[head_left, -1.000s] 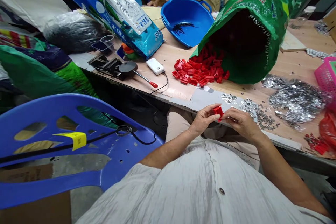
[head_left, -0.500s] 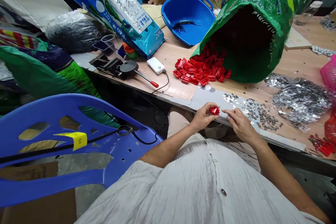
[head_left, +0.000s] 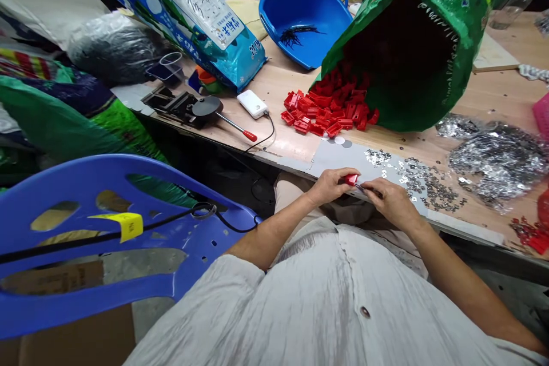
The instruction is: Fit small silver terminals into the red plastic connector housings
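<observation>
Between the fingers of my left hand is a small red plastic housing, held over the table's front edge. My right hand pinches a thin dark metal piece, whose tip meets the near end of the housing; its exact kind is too small to tell. Just beyond my hands, small flat metal pieces lie scattered on a grey sheet. Farther back, a heap of red plastic housings spills from the mouth of a green woven sack.
A black hand-lever tool and a white power bank with a cable lie to the left. Behind them are a blue and white bag and a blue basin holding dark strands. Plastic-bagged metal parts lie right; a blue chair stands left.
My right hand has moved slightly left, bringing the metal piece up to the red housing. My left hand has tilted the housing. The view has shifted a little.
</observation>
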Action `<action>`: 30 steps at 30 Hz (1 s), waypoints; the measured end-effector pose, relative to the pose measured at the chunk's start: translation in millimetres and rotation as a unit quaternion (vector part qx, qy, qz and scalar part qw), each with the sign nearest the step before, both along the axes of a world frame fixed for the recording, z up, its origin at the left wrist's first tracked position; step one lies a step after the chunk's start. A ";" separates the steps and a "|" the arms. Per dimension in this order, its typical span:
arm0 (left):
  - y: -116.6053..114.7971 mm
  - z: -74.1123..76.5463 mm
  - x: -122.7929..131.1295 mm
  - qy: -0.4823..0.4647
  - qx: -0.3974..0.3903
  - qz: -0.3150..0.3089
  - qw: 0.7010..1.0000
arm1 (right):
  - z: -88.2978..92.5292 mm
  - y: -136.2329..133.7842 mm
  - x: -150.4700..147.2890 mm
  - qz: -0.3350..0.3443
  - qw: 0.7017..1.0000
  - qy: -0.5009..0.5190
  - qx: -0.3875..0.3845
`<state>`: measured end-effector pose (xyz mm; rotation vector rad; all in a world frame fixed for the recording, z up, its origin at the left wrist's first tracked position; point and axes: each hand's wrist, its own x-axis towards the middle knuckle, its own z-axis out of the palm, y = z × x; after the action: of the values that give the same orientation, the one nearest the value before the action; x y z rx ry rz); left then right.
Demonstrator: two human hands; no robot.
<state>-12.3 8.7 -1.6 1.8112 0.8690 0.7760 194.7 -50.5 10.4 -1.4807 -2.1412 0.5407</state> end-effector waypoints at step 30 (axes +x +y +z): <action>-38.2 19.9 6.8 -0.312 -0.319 0.063 0.893 | 19.3 -29.6 -16.7 0.002 0.995 0.072 -0.072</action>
<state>-5.5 -29.4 18.3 0.8481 0.6932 0.9422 178.0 -80.1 29.6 -1.4644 -2.0302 0.7926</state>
